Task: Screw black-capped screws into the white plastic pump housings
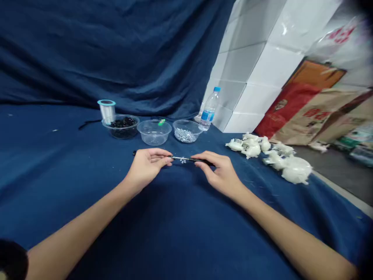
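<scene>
In the head view, my right hand (217,167) is closed around the black handle of a screwdriver (188,159), its thin metal shaft pointing left. The shaft's tip meets a slim black piece (134,153) pinched in my left hand (150,163). Most of that piece is hidden by my fingers; one end sticks out to the left. Just behind the shaft lie a few small silver screws (183,160) on the blue cloth. Beyond my hands stand a clear bowl of silver screws (186,135), a clear bowl (154,138) with a green item (161,122) at its rim, and a bowl of black parts (124,123).
A spool (107,112) with a teal rim stands by the left bowl. Behind the right bowl is a water bottle (210,109), beside stacked white boxes (250,89). White wrapped bundles (295,169) lie at the right, near paper bags (314,112).
</scene>
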Tool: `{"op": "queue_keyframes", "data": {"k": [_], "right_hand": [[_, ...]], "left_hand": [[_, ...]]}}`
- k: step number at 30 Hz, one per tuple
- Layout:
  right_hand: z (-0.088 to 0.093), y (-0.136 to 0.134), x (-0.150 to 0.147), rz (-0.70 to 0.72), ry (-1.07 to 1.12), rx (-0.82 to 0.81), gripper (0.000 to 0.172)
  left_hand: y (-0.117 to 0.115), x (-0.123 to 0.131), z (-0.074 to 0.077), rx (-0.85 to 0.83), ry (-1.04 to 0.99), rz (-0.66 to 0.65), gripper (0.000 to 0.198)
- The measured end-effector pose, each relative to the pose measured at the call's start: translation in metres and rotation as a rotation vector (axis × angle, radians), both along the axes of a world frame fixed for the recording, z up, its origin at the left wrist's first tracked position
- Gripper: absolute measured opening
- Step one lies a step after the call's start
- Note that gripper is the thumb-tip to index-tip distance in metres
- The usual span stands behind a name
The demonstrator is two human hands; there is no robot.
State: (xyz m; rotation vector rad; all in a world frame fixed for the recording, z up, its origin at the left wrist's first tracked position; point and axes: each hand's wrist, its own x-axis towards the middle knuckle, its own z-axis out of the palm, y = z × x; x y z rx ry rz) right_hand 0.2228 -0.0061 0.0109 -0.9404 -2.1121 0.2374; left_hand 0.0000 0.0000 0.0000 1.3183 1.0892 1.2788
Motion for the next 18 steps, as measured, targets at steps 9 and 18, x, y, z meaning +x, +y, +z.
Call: {"op": "queue_keyframes", "data": {"k": [9, 18], "right_hand": [[0.0013, -0.0013, 0.0017, 0.006, 0.007, -0.136, 0.019], [0.0031, 0.0034, 0.0063, 0.005, 0.098, -0.607, 0.028]], "left_hand": [[0.0005, -0.0005, -0.0017, 0.032, 0.060, 0.000, 0.009], [0.0008, -0.0022, -0.0041, 0.065, 0.163, -0.042, 0.013]]}}
